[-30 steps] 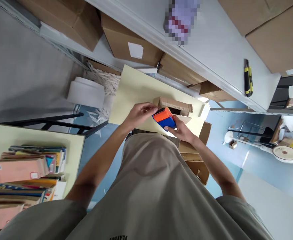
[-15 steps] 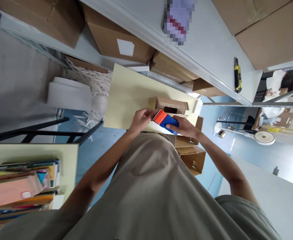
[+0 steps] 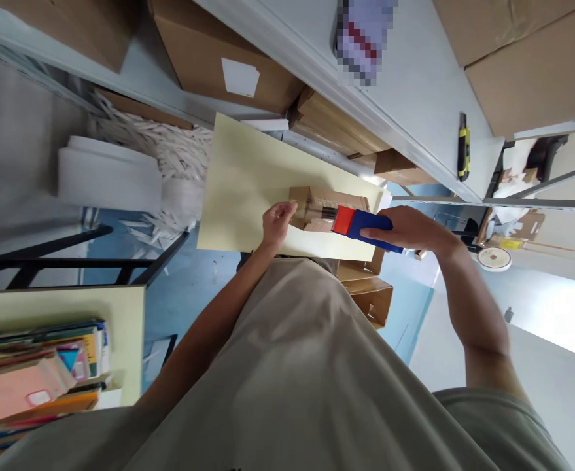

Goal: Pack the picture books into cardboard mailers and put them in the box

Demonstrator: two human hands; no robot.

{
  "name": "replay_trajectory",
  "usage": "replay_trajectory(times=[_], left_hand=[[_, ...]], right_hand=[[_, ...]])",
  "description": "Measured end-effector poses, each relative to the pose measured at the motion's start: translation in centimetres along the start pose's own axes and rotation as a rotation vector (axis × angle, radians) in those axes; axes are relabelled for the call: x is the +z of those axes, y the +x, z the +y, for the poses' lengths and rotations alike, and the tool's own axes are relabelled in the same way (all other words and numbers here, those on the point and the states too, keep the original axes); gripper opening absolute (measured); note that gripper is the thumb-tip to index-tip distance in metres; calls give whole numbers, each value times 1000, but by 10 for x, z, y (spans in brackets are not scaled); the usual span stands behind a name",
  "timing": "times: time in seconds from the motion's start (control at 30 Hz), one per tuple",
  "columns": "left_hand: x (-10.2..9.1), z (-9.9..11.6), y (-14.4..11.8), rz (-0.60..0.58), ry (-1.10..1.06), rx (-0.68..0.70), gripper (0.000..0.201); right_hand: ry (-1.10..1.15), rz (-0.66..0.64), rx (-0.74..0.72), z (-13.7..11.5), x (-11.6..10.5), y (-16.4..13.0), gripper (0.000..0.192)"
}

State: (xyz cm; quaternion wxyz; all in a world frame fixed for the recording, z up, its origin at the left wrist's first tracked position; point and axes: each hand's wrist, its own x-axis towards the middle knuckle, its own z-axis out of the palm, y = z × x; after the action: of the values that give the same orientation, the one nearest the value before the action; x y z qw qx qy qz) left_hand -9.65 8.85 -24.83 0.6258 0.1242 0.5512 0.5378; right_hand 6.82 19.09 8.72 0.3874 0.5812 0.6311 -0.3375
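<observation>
I see my right hand (image 3: 409,230), just right of frame centre, wrapped around the blue body of a tape dispenser (image 3: 360,224), a smooth plastic block with an orange-red front end that points left at a small cardboard box (image 3: 327,208). The box is low and oblong, plain brown corrugated board, lying flat on the pale yellow table (image 3: 243,183) near its right edge; a shiny band, which looks like tape, runs from the dispenser's front across the box top. My left hand (image 3: 277,221) sits at the box's left end, fingers curled and pinching at its corner; I cannot tell whether it grips anything there. The table top is smooth and matte, bare to the left of the box. Its lower edge meets my shirt, and its upper corner comes close to a grey metal shelf (image 3: 415,85) stacked with larger cartons. On that shelf, at upper right, lies a yellow-and-black utility knife (image 3: 462,146). Shredded white paper (image 3: 159,147) fills the floor at left.
</observation>
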Motion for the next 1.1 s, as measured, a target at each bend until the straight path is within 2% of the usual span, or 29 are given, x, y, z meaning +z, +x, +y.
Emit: replay_trajectory(times=[0.17,0.33,0.53,0.73,0.83,0.9,0.97,1.03,1.1], left_hand=[[4,-31,12,32,-48,-13,52],[5,-52,23,69,4,-49,47],[18,-68,25,65,18,-76,43],[29,-88,22,167,110,15,33],[24,-92,18,205,140,4,58],[19,-87,10,142,143,77,60],[16,-77,-4,-9,142,248,59],[18,-66,-20,-189,169,410,73],[25,-58,-33,-305,238,481,95]], right_hand=[[-202,33,3,-27,-4,18,76],[-339,49,27,-43,-4,31,75],[-376,34,91,-56,-3,37,74],[-414,45,91,-64,-2,37,74],[-426,57,80,-67,0,35,74],[-433,65,74,-68,1,34,75],[-438,66,74,-68,2,33,76],[-436,64,80,-67,3,33,76],[-429,62,77,-67,5,34,77]])
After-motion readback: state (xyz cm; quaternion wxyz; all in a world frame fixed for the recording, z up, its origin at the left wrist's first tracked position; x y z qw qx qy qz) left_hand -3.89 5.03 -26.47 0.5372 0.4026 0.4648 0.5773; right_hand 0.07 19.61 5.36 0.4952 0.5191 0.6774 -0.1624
